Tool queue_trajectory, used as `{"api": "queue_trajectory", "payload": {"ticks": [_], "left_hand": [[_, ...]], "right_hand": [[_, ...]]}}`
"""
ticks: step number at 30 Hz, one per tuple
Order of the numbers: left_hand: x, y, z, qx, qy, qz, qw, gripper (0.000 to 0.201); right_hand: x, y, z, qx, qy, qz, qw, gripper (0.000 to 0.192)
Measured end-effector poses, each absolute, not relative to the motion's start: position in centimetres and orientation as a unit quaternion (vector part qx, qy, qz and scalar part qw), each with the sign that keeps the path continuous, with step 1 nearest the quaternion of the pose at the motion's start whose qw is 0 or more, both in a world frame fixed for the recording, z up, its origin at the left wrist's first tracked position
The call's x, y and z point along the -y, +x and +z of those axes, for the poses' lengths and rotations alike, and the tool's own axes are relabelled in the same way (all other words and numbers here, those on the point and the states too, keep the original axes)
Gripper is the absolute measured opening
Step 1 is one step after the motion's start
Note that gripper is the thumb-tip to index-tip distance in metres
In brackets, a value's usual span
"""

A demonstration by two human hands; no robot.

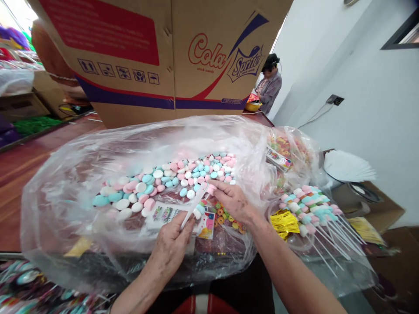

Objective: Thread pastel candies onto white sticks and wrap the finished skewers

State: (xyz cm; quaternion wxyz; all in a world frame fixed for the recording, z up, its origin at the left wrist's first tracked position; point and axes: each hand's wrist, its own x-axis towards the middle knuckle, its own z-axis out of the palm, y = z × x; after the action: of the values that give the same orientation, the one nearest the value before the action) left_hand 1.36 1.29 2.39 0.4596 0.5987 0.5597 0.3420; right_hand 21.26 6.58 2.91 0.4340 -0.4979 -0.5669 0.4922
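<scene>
- The left hand [170, 246], low in the centre of the frame, pinches the lower end of a white stick [195, 205].
- The right hand [234, 201] nips a pink candy [211, 189] at the stick's upper tip, over the open plastic bag [65, 192] of pastel candies [163, 179].
- Judged step: threading a piece on; pushing it down calls for a steady stick.
- Finished skewers [314, 209] lie at right.
</scene>
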Motion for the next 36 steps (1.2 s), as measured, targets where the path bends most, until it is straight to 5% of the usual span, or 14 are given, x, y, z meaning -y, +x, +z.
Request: {"api": "queue_trajectory", "payload": {"ticks": [14,27,29,33,36], "left_hand": [[-1.0,1.5,1.5,-0.563,0.568,0.361,0.48,0.034],[-1.1,1.5,1.1,-0.559,0.528,0.41,0.49,0.032],[-1.2,1.4,0.8,-0.561,0.525,0.405,0.496,0.034],[-1.3,1.3,0.1,-0.557,0.521,0.406,0.503,0.033],[-1.2,1.3,0.0,-0.554,0.524,0.405,0.505,0.033]], "right_hand": [[-4.2,20.5,4.1,0.713,-0.511,0.291,0.383,0.041],[-4.3,20.9,5.0,0.704,-0.543,0.28,0.363,0.044],[-5.9,22.4,5.6,0.712,-0.614,0.174,0.293,0.039],[-8.5,23.3,5.6,0.791,-0.612,0.016,0.025,0.028],[-9.1,22.7,4.9,0.804,-0.593,-0.007,-0.038,0.023]]}}
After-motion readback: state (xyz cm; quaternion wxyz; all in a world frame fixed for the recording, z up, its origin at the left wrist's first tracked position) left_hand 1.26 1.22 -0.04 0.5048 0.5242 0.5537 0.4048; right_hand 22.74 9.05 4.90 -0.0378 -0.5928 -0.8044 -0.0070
